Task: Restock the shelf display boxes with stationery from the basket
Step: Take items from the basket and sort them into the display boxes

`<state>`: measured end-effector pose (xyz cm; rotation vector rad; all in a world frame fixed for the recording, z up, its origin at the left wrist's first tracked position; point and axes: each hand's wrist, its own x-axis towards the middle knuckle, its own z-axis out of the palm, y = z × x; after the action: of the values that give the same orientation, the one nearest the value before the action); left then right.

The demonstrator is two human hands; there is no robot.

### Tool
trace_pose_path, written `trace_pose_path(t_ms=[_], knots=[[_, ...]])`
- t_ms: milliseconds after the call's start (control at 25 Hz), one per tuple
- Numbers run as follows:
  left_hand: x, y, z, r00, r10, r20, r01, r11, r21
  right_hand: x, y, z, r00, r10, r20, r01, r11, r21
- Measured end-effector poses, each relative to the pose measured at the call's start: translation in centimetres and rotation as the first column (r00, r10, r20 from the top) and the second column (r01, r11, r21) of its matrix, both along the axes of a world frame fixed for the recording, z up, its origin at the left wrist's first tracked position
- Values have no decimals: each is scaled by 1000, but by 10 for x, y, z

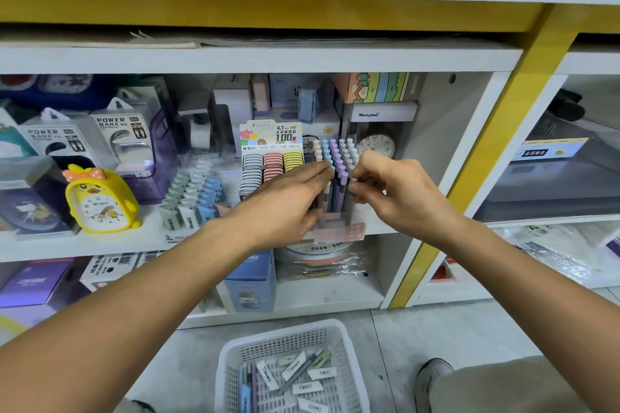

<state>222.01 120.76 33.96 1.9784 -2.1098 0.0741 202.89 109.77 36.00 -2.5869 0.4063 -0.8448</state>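
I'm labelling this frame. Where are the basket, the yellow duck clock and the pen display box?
basket (224, 362): head view, left rim.
yellow duck clock (100, 201): head view, dial.
pen display box (339, 228): head view, clear front panel.

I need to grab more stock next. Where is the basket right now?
In the head view, the white basket sits on the floor at bottom centre, below the shelf, left of the person's shoe.

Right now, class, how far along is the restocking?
Done: the clear pen display box already holds rows of pastel pens. In hand: both hands work there, left hand reaching in, right hand pinching at a pen. Left: the basket holds more pens and small boxes.
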Motion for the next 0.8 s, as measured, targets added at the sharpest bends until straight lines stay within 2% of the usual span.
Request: trace_pose_path(t_ms=[80,280,440,520,600,680,720,760,800], knots=[[1,-1,-1,1000,5,-2,-5,1000,7,0,-1,-3,1000,-3,-24,3,1000,-23],[1,0,-1,1000,2,-24,-1,1000,22,0,-9,-9,979,-174,-107,167,984,-66],[-4,11,3,995,43,-85,-40,999,34,0,-1,-5,945,-325,-45,320,943,-87],[-7,24,8,989,77,-124,-88,992,-88,-3,13,-6,940,-341,27,342,937,-74],[-8,37,5,988,107,-115,-132,961,-242,0,33,-18,964,-257,66,262,962,-73],[-9,48,-8,986,138,-92,-156,958,-240,8,55,-41,982,-183,-41,178,978,-108],[-11,55,-23,983,157,-92,-171,971,-165,12,65,-61,975,-145,-171,127,986,-111],[-14,61,-41,979,186,-87,-189,981,-37,16,73,-85,933,-108,-342,78,992,-102],[-15,67,-64,973,218,-77,-206,969,134,19,81,-112,848,-77,-524,41,996,-81]])
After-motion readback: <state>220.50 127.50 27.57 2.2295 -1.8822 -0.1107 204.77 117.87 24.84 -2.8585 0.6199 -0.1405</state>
